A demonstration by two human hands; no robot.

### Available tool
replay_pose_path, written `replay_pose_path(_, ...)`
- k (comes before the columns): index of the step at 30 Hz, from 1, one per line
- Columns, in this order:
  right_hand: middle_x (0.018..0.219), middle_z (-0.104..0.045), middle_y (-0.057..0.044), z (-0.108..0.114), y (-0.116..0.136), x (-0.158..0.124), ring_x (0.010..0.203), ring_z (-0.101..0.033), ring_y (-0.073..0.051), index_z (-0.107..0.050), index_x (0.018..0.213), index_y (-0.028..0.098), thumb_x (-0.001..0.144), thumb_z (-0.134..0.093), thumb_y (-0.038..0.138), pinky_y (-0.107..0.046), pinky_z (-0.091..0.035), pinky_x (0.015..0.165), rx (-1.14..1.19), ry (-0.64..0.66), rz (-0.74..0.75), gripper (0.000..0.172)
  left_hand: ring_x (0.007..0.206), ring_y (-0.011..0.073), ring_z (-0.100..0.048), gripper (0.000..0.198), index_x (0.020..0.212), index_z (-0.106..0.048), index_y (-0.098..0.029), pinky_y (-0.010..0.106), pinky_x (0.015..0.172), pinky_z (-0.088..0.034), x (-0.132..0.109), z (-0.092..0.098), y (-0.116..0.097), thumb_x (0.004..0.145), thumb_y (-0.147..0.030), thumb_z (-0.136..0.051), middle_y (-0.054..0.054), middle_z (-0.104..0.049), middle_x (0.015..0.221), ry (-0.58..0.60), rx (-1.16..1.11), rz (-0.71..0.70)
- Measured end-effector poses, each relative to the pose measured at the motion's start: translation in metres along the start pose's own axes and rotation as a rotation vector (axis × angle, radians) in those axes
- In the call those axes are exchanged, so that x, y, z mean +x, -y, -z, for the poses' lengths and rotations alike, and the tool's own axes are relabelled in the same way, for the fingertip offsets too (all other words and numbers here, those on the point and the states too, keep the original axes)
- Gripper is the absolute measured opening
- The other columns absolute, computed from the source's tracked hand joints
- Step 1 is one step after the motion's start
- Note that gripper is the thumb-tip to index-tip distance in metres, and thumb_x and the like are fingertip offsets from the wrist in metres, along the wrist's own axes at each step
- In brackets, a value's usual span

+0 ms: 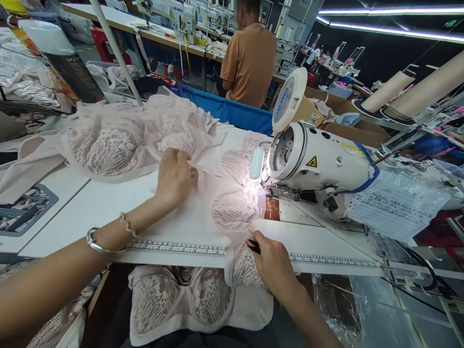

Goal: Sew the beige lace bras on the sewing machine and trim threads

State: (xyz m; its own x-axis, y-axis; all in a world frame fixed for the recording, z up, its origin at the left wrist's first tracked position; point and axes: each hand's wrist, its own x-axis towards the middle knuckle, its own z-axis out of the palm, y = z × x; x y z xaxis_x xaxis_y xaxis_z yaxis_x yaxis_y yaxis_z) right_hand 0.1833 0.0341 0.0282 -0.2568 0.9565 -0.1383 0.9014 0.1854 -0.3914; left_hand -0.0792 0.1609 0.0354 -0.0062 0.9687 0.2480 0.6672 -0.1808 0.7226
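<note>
The lace bra [232, 212] lies on the worktop [123, 195], one cup edge at the lit needle area of the sewing machine [322, 154]. The right hand [273, 258] is at the bra's near end; its grip is closed on a small black tool [254, 247]. The left hand [175, 178] is beside the bra pile [108, 140], fingers curled; whether its grip retains fabric cannot be determined. Another bra [155, 299] lies below the worktop's front edge.
</note>
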Motion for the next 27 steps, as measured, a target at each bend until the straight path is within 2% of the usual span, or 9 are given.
replay_pose_path(2, 0.08, -0.076, -0.007, 0.009, -0.001, 0.002, 0.073, -0.071, -0.025, -0.067, 0.094, 0.021, 0.083, -0.049, 0.0, -0.027, -0.035, 0.058, 0.001, 0.052, 0.036, 0.03, 0.136, 0.0347, -0.046, 0.02, 0.111, -0.059, -0.014, 0.058, 0.118, -0.029, -0.011, -0.017, -0.013, 0.093, -0.019, -0.05, 0.017, -0.059, 0.131, 0.107, -0.023, -0.156)
replay_pose_path(4, 0.078, -0.075, -0.005, 0.028, -0.004, 0.005, 0.069, -0.069, -0.023, -0.068, 0.088, 0.022, 0.083, -0.049, 0.001, -0.026, -0.033, 0.057, 0.031, 0.127, 0.077, 0.028, 0.126, 0.0267, -0.058, 0.015, 0.103, -0.066, -0.02, 0.043, 0.114, -0.04, -0.022, -0.04, -0.028, 0.091, -0.019, -0.057, 0.009, -0.069, 0.123, 0.369, -0.063, -0.435)
replay_pose_path(6, 0.074, -0.073, -0.003, 0.053, -0.012, 0.01, 0.064, -0.065, -0.02, -0.067, 0.08, 0.023, 0.086, -0.053, 0.006, -0.026, -0.032, 0.055, 0.083, 0.225, 0.13, 0.023, 0.129, 0.0271, -0.057, 0.022, 0.113, -0.067, -0.019, 0.041, 0.114, -0.041, -0.031, -0.066, -0.041, 0.092, -0.019, -0.058, 0.011, -0.067, 0.132, 0.621, -0.067, -0.789)
replay_pose_path(8, 0.066, -0.069, 0.0, 0.079, -0.024, 0.016, 0.057, -0.06, -0.017, -0.063, 0.07, 0.024, 0.089, -0.062, 0.017, -0.026, -0.031, 0.054, 0.088, 0.315, 0.183, 0.02, 0.133, 0.0314, -0.054, 0.029, 0.122, -0.064, -0.015, 0.046, 0.114, -0.04, -0.04, -0.089, -0.049, 0.094, -0.021, -0.057, 0.018, -0.062, 0.138, 0.664, -0.027, -0.939)
replay_pose_path(12, 0.054, -0.057, 0.0, 0.097, -0.047, 0.038, 0.049, -0.045, -0.016, -0.053, 0.057, 0.023, 0.082, -0.067, 0.012, -0.03, -0.023, 0.054, -0.204, 0.147, 0.102, 0.032, 0.129, 0.034, -0.055, 0.034, 0.126, -0.062, -0.01, 0.053, 0.113, -0.04, -0.048, -0.114, -0.053, 0.097, -0.023, -0.05, 0.022, -0.06, 0.138, 0.533, 0.033, -0.862)
replay_pose_path(16, 0.076, -0.067, -0.004, 0.061, -0.054, 0.071, 0.067, -0.056, -0.019, -0.058, 0.072, 0.022, 0.08, -0.055, -0.001, -0.029, -0.031, 0.062, -0.217, -0.129, -0.008, 0.024, 0.127, 0.0307, -0.057, 0.038, 0.13, -0.063, -0.013, 0.047, 0.112, -0.041, -0.033, -0.113, -0.047, 0.102, -0.03, -0.044, 0.017, -0.066, 0.134, 0.585, -0.13, -0.822)
replay_pose_path(21, 0.079, -0.068, -0.002, 0.018, -0.058, 0.094, 0.071, -0.057, -0.018, -0.059, 0.079, 0.022, 0.087, -0.06, 0.019, -0.027, -0.032, 0.062, -0.054, -0.289, -0.161, 0.008, 0.094, 0.0219, -0.067, 0.027, 0.099, -0.068, -0.019, 0.032, 0.085, -0.052, -0.005, -0.114, -0.042, 0.1, -0.024, -0.041, 0.009, -0.073, 0.099, 0.585, -0.231, -0.612)
replay_pose_path(24, 0.071, -0.065, 0.0, 0.012, -0.062, 0.093, 0.065, -0.053, -0.017, -0.055, 0.072, 0.023, 0.087, -0.059, 0.027, -0.027, -0.031, 0.061, 0.064, -0.358, -0.163, 0.016, 0.107, 0.0304, -0.062, 0.022, 0.107, -0.065, -0.012, 0.042, 0.09, -0.051, -0.007, -0.12, -0.04, 0.092, -0.022, -0.052, 0.017, -0.068, 0.112, 0.468, -0.104, -0.594)
replay_pose_path(27, 0.069, -0.063, 0.0, 0.01, -0.063, 0.09, 0.063, -0.052, -0.017, -0.052, 0.07, 0.023, 0.088, -0.057, 0.031, -0.027, -0.032, 0.062, 0.116, -0.389, -0.132, 0.02, 0.128, 0.0405, -0.053, 0.043, 0.128, -0.059, -0.004, 0.055, 0.104, -0.044, -0.019, -0.122, -0.036, 0.095, -0.031, -0.054, 0.027, -0.058, 0.136, 0.422, 0.01, -0.656)
